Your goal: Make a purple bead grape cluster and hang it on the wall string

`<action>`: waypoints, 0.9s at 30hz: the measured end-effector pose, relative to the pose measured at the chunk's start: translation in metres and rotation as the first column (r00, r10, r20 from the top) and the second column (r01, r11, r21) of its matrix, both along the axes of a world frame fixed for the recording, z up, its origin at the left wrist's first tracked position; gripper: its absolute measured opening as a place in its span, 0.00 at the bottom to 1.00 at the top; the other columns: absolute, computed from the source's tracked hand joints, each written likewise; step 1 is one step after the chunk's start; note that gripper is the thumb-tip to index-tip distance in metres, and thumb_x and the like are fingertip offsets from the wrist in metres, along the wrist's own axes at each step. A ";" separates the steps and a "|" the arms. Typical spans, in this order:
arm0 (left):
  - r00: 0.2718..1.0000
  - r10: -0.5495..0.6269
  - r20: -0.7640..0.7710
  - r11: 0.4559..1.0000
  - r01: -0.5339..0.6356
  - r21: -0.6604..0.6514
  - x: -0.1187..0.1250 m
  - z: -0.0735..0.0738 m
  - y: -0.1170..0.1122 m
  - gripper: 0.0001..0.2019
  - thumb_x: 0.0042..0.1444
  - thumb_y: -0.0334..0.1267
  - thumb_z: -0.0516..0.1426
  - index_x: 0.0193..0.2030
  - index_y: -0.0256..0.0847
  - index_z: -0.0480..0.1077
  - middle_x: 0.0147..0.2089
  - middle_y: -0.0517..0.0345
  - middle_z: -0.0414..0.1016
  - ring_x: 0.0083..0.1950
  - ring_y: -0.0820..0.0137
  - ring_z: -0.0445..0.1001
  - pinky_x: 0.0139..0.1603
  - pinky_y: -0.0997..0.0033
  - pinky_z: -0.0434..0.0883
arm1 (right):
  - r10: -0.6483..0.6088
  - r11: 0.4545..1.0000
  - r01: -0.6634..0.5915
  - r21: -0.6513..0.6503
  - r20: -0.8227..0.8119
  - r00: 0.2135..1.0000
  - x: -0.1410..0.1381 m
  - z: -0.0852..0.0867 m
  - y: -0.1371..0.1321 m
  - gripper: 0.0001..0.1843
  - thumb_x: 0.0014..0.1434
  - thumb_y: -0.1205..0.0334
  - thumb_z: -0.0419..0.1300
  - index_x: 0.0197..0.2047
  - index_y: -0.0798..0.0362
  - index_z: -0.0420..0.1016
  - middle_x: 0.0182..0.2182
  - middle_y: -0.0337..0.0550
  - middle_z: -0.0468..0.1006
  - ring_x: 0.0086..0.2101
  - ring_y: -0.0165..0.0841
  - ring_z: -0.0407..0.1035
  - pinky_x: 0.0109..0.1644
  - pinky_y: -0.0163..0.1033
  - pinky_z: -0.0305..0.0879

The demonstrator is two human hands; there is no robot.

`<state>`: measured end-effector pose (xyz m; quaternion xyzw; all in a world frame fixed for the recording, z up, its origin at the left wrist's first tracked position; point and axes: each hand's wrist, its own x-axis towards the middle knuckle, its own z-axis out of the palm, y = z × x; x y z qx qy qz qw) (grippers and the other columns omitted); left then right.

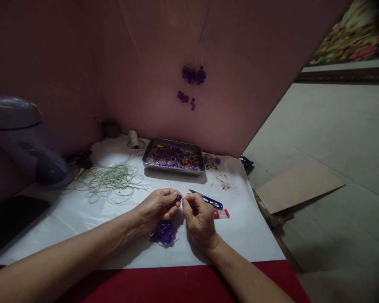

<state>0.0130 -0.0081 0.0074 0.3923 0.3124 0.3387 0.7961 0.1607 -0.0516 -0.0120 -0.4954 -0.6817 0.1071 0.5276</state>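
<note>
My left hand [158,207] is closed in a pinch on a small purple bead [178,197] at its fingertips. My right hand [198,215] is pinched shut right beside it, its fingertips almost touching the bead; a thin thread seems to run between them but is too fine to be sure. Under my left hand lies a woven cluster of purple beads [164,232] on the white sheet [82,219]. Blue thread snips [210,200] and a red-and-white lighter [221,213] lie just beyond my right hand.
A metal tray [174,145] of mixed beads stands at the back, with loose beads [212,160] to its right. A tangle of pale cord [112,180] and a spool [133,138] lie left. Purple bead strands [192,82] hang on the pink wall. A purple appliance [25,143] sits far left.
</note>
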 end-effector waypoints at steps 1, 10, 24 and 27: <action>1.000 -0.007 0.010 1.000 0.007 0.007 0.000 0.000 0.000 0.11 0.56 0.39 0.61 0.29 0.33 0.68 0.22 0.62 0.62 0.18 0.82 0.53 0.18 0.81 0.46 | -0.003 1.000 0.003 0.000 -0.003 1.000 0.000 0.000 0.000 0.07 0.61 0.64 0.55 0.31 0.53 0.68 0.20 0.34 0.69 0.18 0.26 0.61 0.24 0.32 0.58; 0.998 -0.026 0.050 0.999 0.024 0.041 0.000 -0.003 0.001 0.10 0.55 0.39 0.61 0.31 0.33 0.69 0.21 0.62 0.62 0.18 0.81 0.52 0.18 0.80 0.46 | -0.001 1.000 0.001 -0.012 -0.019 1.000 0.000 -0.002 0.000 0.07 0.63 0.63 0.54 0.32 0.52 0.69 0.21 0.36 0.72 0.19 0.28 0.64 0.24 0.33 0.59; 0.997 0.012 0.079 1.000 -0.011 -0.010 0.000 -0.003 0.003 0.06 0.54 0.34 0.60 0.35 0.33 0.69 0.25 0.60 0.68 0.18 0.82 0.56 0.17 0.81 0.48 | -0.016 0.999 0.015 0.038 0.001 1.000 0.001 -0.001 0.001 0.07 0.62 0.65 0.54 0.31 0.53 0.67 0.20 0.34 0.69 0.19 0.26 0.62 0.25 0.32 0.57; 0.996 0.000 0.092 1.000 0.000 -0.005 0.000 -0.003 0.003 0.05 0.56 0.34 0.59 0.35 0.33 0.69 0.23 0.61 0.66 0.17 0.82 0.55 0.17 0.81 0.48 | -0.010 1.000 0.010 0.029 0.006 1.000 0.001 -0.001 0.001 0.07 0.62 0.65 0.54 0.31 0.53 0.67 0.19 0.34 0.68 0.19 0.26 0.61 0.24 0.32 0.56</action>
